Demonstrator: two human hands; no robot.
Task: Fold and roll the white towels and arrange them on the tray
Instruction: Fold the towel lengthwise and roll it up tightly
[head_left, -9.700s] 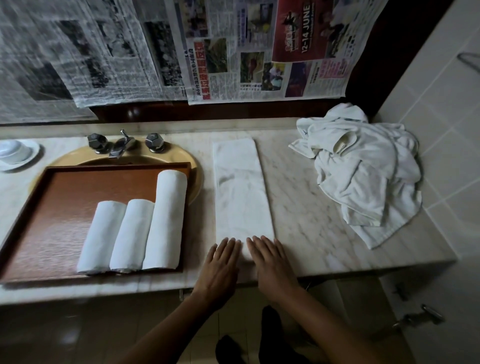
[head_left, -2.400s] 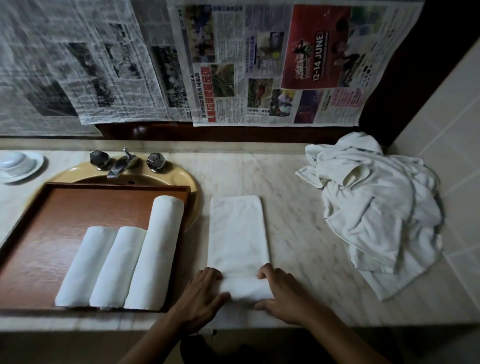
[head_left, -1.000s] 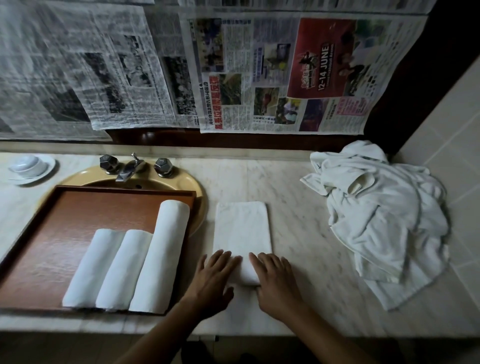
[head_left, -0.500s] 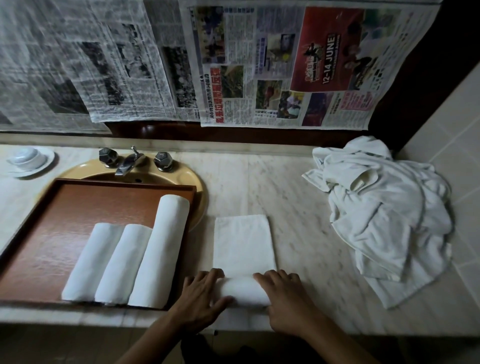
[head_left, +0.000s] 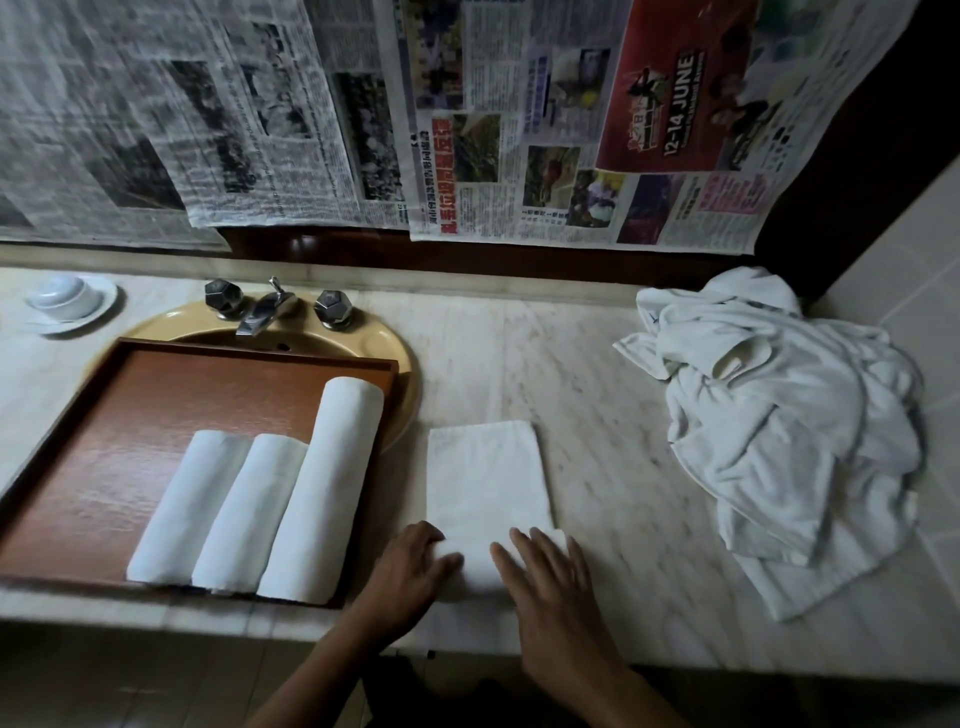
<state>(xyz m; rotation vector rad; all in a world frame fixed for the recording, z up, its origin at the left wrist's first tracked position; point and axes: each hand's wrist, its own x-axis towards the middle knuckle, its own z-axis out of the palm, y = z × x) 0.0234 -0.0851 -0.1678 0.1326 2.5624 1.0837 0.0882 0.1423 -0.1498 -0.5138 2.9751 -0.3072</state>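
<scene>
A folded white towel (head_left: 488, 478) lies lengthwise on the marble counter (head_left: 613, 395), its near end wound into a thick roll. My left hand (head_left: 410, 564) grips the roll's left end, fingers curled over it and thumb on top. My right hand (head_left: 545, 577) presses on the roll's right part with fairly straight fingers. To the left, a brown wooden tray (head_left: 104, 457) holds three rolled white towels (head_left: 260, 504) side by side, the right one longest. A heap of loose white towels (head_left: 779, 431) lies at the right.
The tray sits over a yellow basin (head_left: 400, 358) with a chrome tap (head_left: 260, 317). A white dish with a lid (head_left: 67, 301) stands at the far left. Newspaper sheets (head_left: 467, 130) cover the back wall. A tiled wall (head_left: 924, 270) closes the right side.
Since 9.7 s ago the long flat towel strip has been rolled from its near end, leaving a shorter flat part. In the last half second my right hand's fingers straightened over the roll.
</scene>
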